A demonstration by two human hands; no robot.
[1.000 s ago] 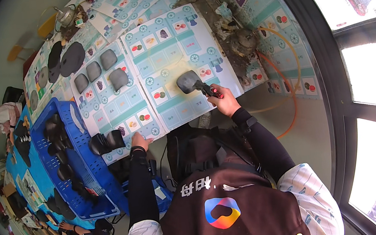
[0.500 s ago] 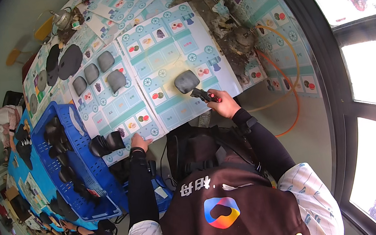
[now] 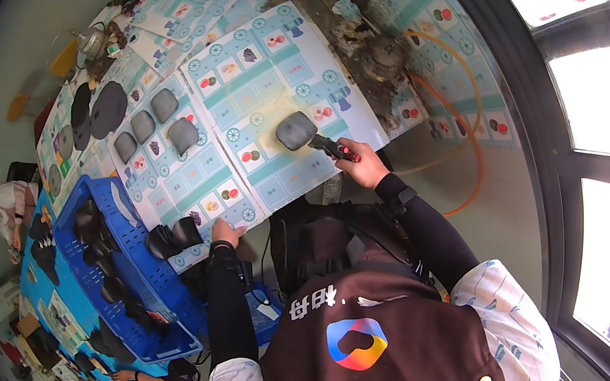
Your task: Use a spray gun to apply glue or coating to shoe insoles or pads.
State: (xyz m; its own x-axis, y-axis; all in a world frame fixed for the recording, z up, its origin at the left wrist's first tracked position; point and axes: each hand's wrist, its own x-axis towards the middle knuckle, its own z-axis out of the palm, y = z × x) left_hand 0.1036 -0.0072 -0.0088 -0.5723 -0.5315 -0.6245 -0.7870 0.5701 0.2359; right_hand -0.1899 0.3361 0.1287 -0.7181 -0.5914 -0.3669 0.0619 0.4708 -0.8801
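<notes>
My right hand (image 3: 362, 163) is wrapped around the handle of a dark spray gun (image 3: 331, 146) with red parts. Its nozzle points at a rounded grey pad (image 3: 296, 130) lying on the printed board (image 3: 284, 182); a small gap separates them. At the near edge of the same board, the fingers of my left hand (image 3: 225, 233) are bent over the rim. Just left of that hand sit several dark curved pads (image 3: 174, 237), leaning together. Farther back on the left half of the board lie several more grey pads (image 3: 183, 135).
A blue crate (image 3: 165, 292) holding black pieces stands at the left. Flat dark pieces (image 3: 107, 110) lie beyond it. An orange hose (image 3: 480, 155) loops on the right near a window frame (image 3: 546, 152). Other people (image 3: 9, 209) are at far left.
The view has shifted slightly. My right hand and the spray gun have moved a little to the right relative to the grey pad. My left hand stays at the board's edge.
</notes>
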